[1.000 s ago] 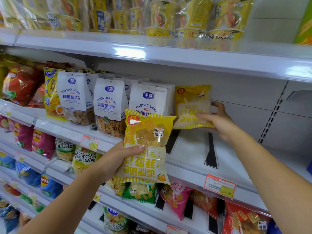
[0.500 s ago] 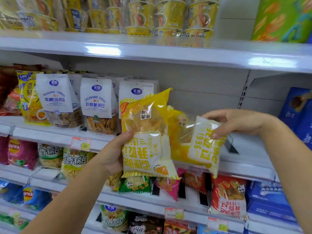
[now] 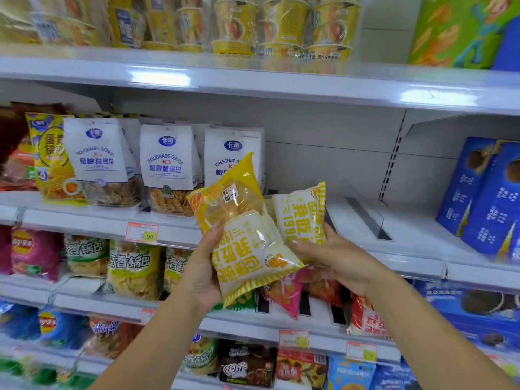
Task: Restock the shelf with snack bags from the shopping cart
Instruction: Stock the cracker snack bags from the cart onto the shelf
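Hands both loaded, held close together in front of the middle shelf [image 3: 416, 232]. Left hand [image 3: 201, 277] grips a yellow-and-white snack bag [image 3: 247, 237] from its left side, thumb laid across the front. The print is upside down and the bag is tilted, its upper corner pointing toward the white pouches [image 3: 168, 164] standing on the shelf behind. Right hand [image 3: 340, 263] holds a second bag [image 3: 301, 215] of the same print from below, fingers curled round its lower end. This bag sits just behind and to the right of the first, and the two touch. Both bags are in the air before the shelf's front edge, resting on nothing. White shelf board shows between the pouches and a clear divider [image 3: 365, 218]. Blue boxes [image 3: 484, 192] stand at the shelf's right end. Price tag [image 3: 142, 232] is on the front rail, left of the hands. Yellow cups [image 3: 281, 26] line the shelf above.
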`<state>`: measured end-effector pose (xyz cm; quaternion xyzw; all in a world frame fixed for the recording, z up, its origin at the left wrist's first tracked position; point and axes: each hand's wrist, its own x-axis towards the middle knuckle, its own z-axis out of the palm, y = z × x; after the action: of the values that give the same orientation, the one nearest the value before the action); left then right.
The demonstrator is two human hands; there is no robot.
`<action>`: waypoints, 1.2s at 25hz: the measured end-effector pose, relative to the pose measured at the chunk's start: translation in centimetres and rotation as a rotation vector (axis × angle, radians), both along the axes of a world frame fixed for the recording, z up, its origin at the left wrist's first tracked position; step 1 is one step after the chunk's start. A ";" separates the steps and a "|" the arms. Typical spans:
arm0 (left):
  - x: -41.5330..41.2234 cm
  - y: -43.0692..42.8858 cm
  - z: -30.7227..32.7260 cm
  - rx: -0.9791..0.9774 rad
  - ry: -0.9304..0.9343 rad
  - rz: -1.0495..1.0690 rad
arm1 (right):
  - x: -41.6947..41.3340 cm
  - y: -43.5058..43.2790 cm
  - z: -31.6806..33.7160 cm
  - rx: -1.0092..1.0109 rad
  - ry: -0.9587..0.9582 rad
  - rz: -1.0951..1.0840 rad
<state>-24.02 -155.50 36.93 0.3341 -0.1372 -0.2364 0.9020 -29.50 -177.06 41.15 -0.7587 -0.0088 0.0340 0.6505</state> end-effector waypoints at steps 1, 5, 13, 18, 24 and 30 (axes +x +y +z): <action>0.0 -0.1 0.1 0.011 -0.003 -0.006 | 0.2 -0.3 0.6 -0.008 -0.023 -0.037; 0.8 0.9 0.4 0.110 -0.054 0.012 | 3.8 -5.1 6.1 -0.108 -0.168 -0.303; 2.3 2.0 2.3 0.349 -0.144 0.241 | 17.1 -9.3 11.5 -0.721 -0.269 -0.389; 3.8 1.9 2.7 0.473 -0.138 0.332 | 24.2 -10.0 11.2 -0.812 -0.239 -0.204; 4.4 0.9 2.7 0.529 -0.156 0.339 | 27.2 -10.7 6.4 -0.814 -0.466 -0.354; 4.3 -0.9 2.9 0.524 -0.199 0.316 | 26.0 -10.6 5.9 -0.761 -0.440 -0.305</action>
<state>-19.68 -156.41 39.83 0.5935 -0.1055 -0.0870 0.7932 -3.52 -187.64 47.04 -0.9253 -0.0220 -0.2229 0.3059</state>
